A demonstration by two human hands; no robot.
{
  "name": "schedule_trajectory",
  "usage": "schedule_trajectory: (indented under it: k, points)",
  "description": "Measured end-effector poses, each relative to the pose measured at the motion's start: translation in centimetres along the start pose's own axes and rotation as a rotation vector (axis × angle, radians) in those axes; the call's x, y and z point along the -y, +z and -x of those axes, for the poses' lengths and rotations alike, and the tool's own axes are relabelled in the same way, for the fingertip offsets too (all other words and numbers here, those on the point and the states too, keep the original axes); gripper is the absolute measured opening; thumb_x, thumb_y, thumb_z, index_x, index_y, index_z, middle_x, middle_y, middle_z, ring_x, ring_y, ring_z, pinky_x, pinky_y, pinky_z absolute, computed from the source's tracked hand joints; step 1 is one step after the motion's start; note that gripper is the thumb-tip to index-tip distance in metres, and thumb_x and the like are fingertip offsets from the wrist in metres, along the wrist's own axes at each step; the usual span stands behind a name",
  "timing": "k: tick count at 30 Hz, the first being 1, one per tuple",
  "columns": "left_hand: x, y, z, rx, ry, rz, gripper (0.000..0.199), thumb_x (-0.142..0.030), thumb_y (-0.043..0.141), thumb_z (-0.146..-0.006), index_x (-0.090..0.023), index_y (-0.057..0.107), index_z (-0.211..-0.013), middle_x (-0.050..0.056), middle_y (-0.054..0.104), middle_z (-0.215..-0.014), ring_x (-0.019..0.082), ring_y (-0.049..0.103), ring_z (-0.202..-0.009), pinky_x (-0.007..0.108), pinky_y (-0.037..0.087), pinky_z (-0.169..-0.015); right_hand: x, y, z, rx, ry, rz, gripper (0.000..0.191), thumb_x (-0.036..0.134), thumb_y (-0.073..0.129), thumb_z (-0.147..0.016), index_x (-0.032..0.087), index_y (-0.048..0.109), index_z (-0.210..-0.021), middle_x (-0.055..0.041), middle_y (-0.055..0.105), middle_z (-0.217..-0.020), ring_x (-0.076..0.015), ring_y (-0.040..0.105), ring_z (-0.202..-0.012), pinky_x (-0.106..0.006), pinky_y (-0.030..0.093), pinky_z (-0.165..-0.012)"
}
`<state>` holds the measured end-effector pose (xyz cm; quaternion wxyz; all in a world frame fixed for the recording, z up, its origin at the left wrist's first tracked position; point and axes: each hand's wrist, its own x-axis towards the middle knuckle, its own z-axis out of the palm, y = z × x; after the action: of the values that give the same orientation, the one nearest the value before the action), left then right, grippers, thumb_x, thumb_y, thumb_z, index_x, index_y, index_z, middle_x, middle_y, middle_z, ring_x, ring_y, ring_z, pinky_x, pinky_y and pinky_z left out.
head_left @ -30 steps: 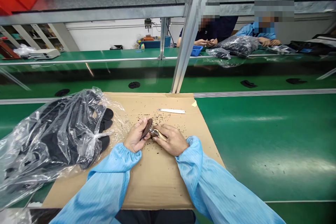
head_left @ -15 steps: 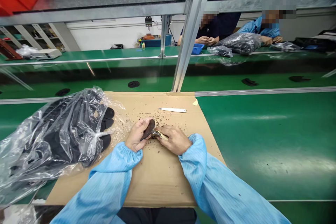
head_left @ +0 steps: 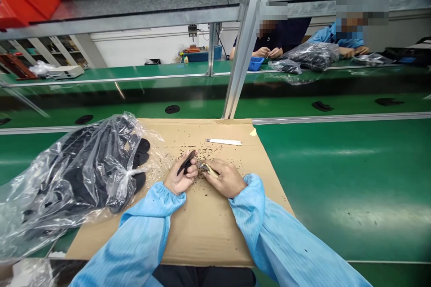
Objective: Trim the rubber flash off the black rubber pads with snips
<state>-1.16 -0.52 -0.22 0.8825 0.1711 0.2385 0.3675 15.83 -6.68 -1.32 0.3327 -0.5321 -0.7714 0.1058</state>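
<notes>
My left hand holds a thin, dark oval piece, tilted on edge between thumb and fingers; what it is made of I cannot tell. Closed around cream-handled cutting pliers is my right hand. The metal jaws point left, close to the fingers of my left hand, and whether they touch the piece is unclear. Small black scraps are scattered over the cardboard sheet below both hands. Beyond them lies a white-handled knife.
A clear plastic bag full of dark oval pieces lies at left, partly on the cardboard. A metal post rises behind it. More dark pieces sit on the green strip beyond. Two people work across the bench, near a blue bin.
My left hand has turned the oval piece more edge-on and drawn it slightly away from the pliers' jaws. The pliers stay in my right hand. The view has shifted a little.
</notes>
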Motion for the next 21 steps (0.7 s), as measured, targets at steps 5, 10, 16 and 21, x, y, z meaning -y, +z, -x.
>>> schedule_trajectory:
  k: [5, 10, 16, 21]
  points:
    - [-0.3, -0.5, 0.1, 0.052, 0.013, 0.165, 0.02, -0.005, 0.049, -0.084, -0.011, 0.06, -0.099, -0.001, 0.042, -0.068, 0.002, 0.033, -0.045, 0.01, 0.028, -0.037, -1.3, 0.0, -0.2, -0.163, 0.106, 0.161, 0.035, 0.034, 0.056, -0.087, 0.019, 0.059, -0.119, -0.0103, 0.065, -0.103, -0.0253, 0.061, -0.096, -0.039, 0.049, -0.088]
    - [-0.3, -0.4, 0.0, 0.026, 0.06, 0.174, 0.013, -0.01, 0.052, -0.086, -0.009, 0.062, -0.094, 0.0, 0.042, -0.068, 0.003, 0.032, -0.046, 0.011, 0.028, -0.038, -3.0, 0.5, -0.2, -0.157, 0.128, 0.268, 0.046, 0.042, 0.06, -0.085, 0.016, 0.058, -0.123, -0.0145, 0.062, -0.118, -0.0311, 0.057, -0.109, -0.048, 0.046, -0.095]
    - [-0.5, -0.1, -1.2, -0.059, 0.145, 0.1, 0.019, -0.023, 0.073, -0.076, -0.01, 0.062, -0.085, 0.002, 0.053, -0.072, 0.006, 0.046, -0.053, 0.015, 0.036, -0.045, -3.8, 0.5, -0.5, -0.215, 0.042, 0.385, 0.049, 0.053, 0.047, -0.089, 0.015, 0.061, -0.118, -0.016, 0.063, -0.113, -0.032, 0.059, -0.106, -0.049, 0.048, -0.091]
    - [-0.2, -0.4, -2.9, -0.147, 0.275, 0.09, 0.03, -0.016, 0.083, -0.061, -0.012, 0.061, -0.081, 0.004, 0.059, -0.075, 0.01, 0.053, -0.055, 0.021, 0.04, -0.046, -0.5, 0.7, 0.1, -0.493, -0.087, 0.364, 0.052, 0.039, 0.058, -0.087, 0.031, 0.048, -0.137, -0.0132, 0.065, -0.113, -0.0305, 0.059, -0.11, -0.043, 0.045, -0.099]
